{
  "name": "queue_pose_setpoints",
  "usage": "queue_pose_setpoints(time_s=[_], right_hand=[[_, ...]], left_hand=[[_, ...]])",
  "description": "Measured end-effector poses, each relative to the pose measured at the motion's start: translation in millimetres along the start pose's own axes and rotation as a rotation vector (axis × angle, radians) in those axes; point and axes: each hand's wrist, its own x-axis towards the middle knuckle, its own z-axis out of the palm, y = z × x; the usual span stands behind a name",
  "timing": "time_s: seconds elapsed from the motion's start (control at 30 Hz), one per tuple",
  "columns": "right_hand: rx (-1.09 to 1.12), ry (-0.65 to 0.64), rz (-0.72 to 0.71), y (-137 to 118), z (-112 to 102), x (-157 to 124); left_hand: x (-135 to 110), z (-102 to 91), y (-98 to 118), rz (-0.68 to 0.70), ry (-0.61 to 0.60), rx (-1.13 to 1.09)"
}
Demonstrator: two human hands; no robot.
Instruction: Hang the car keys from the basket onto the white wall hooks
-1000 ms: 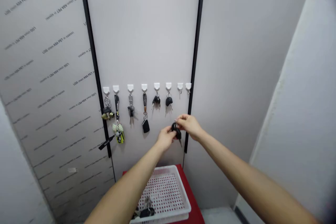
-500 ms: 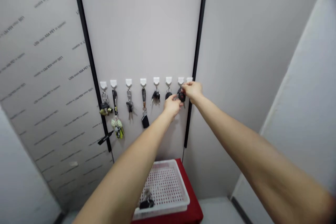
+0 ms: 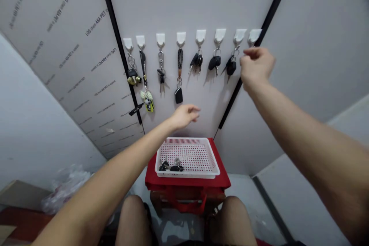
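Note:
A row of white hooks runs across the grey wall panel, most with key bunches hanging from them. A black car key hangs from the second hook from the right. My right hand is just right of that key, fingers curled together, holding nothing I can see. The rightmost hook above it is bare. My left hand hovers lower, below the hanging keys and above the white basket, fingers loosely apart and empty.
The perforated white basket sits on a red stool and holds a few keys at its front left. My knees show at the bottom. A plastic bag lies on the floor at left. Black vertical strips divide the wall panels.
The black key left both hands and now hangs on the second hook from the right. My left hand dropped down and away. The camera tilted down, showing stool and knees.

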Motion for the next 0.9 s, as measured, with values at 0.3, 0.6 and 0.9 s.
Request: queue_pose_setpoints(time_s=[0.3,0.6,0.9], right_hand=[[0.165,-1.543,-0.031,-31.7,-2.8,-225.6],[-0.318,-1.471,-0.046,-46.2,19.3,-258.7],[0.047,-1.266,0.143,-30.1,7.0,-239.5]], left_hand=[[-86.5,-27.2,-121.0,-0.104,-0.093,0.702],[-81.7,-8.3,-130.1,-0.103,-0.11,0.75],[-67.9,-12.8,-122.2,-0.135,0.027,0.455]])
